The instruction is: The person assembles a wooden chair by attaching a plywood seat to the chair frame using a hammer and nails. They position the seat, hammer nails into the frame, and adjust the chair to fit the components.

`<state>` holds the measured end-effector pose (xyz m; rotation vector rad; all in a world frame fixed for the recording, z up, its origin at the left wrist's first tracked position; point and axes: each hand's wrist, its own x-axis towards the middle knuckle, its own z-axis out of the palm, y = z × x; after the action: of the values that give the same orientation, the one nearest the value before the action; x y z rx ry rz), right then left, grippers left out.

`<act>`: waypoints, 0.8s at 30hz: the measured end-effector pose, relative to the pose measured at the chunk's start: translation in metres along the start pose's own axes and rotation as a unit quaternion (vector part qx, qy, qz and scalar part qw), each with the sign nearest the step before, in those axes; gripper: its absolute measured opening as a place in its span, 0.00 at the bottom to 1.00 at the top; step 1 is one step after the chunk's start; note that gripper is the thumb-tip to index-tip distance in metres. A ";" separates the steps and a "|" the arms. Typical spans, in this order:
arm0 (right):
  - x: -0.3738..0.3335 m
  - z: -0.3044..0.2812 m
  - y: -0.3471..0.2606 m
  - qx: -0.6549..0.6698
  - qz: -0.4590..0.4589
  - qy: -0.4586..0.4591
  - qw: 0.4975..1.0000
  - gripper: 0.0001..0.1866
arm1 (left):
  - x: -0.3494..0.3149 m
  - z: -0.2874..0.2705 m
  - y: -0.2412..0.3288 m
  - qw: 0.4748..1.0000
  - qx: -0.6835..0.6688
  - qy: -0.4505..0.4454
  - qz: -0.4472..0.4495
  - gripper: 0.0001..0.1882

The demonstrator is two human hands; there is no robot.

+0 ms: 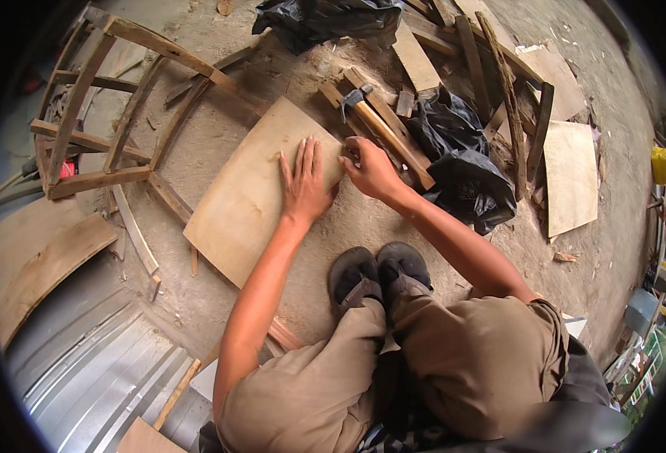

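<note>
A light plywood panel (234, 189) lies tilted in front of me. My left hand (308, 181) rests on its face near the right edge, palm down, with the fingers stretched out. At the panel's right edge, my right hand (372, 172) has its fingers curled and pinched together; whatever is between them is too small or hidden to make out. Just beyond the right hand, a claw hammer (382, 130) with a wooden handle lies across some wooden strips, its dark head pointing away from me.
A slatted wooden frame (114, 140) stands at the far left. Black plastic bags (465, 181) and scrap lumber (510, 98) are heaped at the right, beside another plywood piece (571, 177). Corrugated metal sheets (114, 385) lie at lower left. My sandalled feet (355, 275) are on the dirt floor.
</note>
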<state>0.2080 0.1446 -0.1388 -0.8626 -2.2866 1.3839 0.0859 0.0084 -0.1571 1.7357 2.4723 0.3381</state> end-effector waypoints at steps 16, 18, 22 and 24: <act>0.071 0.001 0.008 -0.118 0.096 -0.198 0.968 0.23 | -0.012 0.009 0.011 0.998 0.019 0.043 -0.048 0.53; 0.070 0.001 0.008 -0.123 0.092 -0.194 0.969 0.23 | -0.011 0.009 0.013 0.997 0.023 0.043 -0.053 0.53; 0.065 0.004 0.012 -0.098 0.082 -0.154 0.980 0.21 | -0.009 0.006 0.014 0.997 0.018 0.034 -0.061 0.53; 0.060 0.008 0.012 -0.081 0.066 -0.134 0.985 0.21 | -0.010 0.009 0.012 0.997 0.026 0.030 -0.062 0.52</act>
<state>0.1618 0.1828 -0.1551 -0.9427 -2.6188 1.4623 0.1018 0.0039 -0.1634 1.6042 2.6378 0.3209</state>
